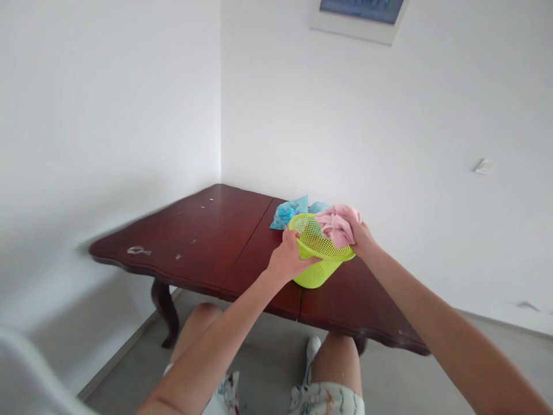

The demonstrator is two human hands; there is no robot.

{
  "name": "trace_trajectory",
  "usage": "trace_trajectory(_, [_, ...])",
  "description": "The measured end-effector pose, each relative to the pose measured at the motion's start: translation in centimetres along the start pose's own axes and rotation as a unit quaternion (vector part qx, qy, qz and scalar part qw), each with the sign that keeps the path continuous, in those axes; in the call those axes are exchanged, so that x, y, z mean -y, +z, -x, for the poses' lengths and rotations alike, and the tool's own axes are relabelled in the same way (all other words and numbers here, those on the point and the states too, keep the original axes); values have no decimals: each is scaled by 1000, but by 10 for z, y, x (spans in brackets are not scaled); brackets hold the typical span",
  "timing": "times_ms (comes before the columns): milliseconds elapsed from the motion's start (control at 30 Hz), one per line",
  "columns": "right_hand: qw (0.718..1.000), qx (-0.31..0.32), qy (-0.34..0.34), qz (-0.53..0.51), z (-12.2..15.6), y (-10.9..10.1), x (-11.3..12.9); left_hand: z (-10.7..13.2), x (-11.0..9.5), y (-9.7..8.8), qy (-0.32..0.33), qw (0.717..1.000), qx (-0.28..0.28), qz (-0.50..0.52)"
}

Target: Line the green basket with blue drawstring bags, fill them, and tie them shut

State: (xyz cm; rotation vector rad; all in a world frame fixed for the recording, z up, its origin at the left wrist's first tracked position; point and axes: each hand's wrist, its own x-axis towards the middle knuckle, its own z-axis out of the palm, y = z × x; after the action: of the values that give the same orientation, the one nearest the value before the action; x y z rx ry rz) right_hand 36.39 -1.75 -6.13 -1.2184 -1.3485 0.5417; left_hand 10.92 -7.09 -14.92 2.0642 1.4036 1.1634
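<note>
A lime-green mesh basket stands tilted on the dark red wooden table. My left hand grips the basket's near rim. My right hand is closed on a bunched pink cloth at the basket's mouth, partly inside it. A light blue cloth or bag lies on the table just behind the basket.
The table sits in a corner between two white walls. Small scraps lie on its left part. My bare knees show below the table's front edge, over a grey floor. A white chair edge is at the lower left.
</note>
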Motion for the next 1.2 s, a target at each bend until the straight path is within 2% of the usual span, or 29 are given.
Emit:
trace_trajectory(33, [999, -38, 5, -6, 3, -3, -6, -1, 2, 1, 2, 1000, -5, 0])
trace_trajectory(100, [997, -72, 5, -16, 11, -5, -13, -4, 6, 2, 8, 1000, -14, 1])
trace_trajectory(267, [980, -166, -113, 7, 32, 6, -2, -5, 5, -8, 50, 998, -18, -20])
trace_trajectory(333, [971, -153, -174, 55, 39, 15, 10, -2, -7, -23, 103, 993, -46, -33])
trace_trajectory(400, [949, -91, -271, 132, 45, 25, 23, 3, -23, -45, 188, 976, -102, -48])
trace_trajectory(433, [924, -47, -336, 177, 47, 30, 30, 5, -30, -59, 230, 962, -131, -60])
trace_trajectory(467, [886, 1, -408, 221, 49, 36, 37, 7, -37, -74, 269, 948, -151, -75])
trace_trajectory(500, [835, 44, -484, 257, 52, 43, 44, 10, -41, -90, 296, 938, -154, -93])
trace_trajectory(567, [716, 95, -625, 295, 59, 58, 56, 13, -42, -122, 335, 928, -116, -114])
trace_trajectory(633, [618, 96, -723, 294, 70, 72, 66, 18, -36, -147, 366, 923, -45, -111])
trace_trajectory(667, [588, 88, -751, 288, 75, 79, 70, 21, -31, -157, 374, 922, -10, -103])
trace_trajectory(733, [564, 78, -775, 276, 87, 92, 73, 31, -20, -170, 368, 926, 32, -83])
trace_trajectory(833, [564, 88, -772, 278, 103, 104, 67, 46, -2, -179, 322, 942, 53, -74])
trace_trajectory(900, [588, 118, -743, 297, 113, 108, 55, 48, 15, -183, 297, 948, 63, -94])
trace_trajectory(1000, [647, 162, -676, 314, 128, 101, 33, 33, 55, -186, 277, 945, 33, -169])
trace_trajectory(1067, [685, 164, -644, 298, 140, 89, 23, 16, 93, -182, 246, 943, -25, -221])
trace_trajectory(1133, [733, 146, -615, 251, 151, 72, 21, 2, 136, -170, 179, 951, -70, -243])
trace_trajectory(1200, [793, 97, -570, 190, 158, 53, 24, -4, 179, -152, 92, 957, -61, -268])
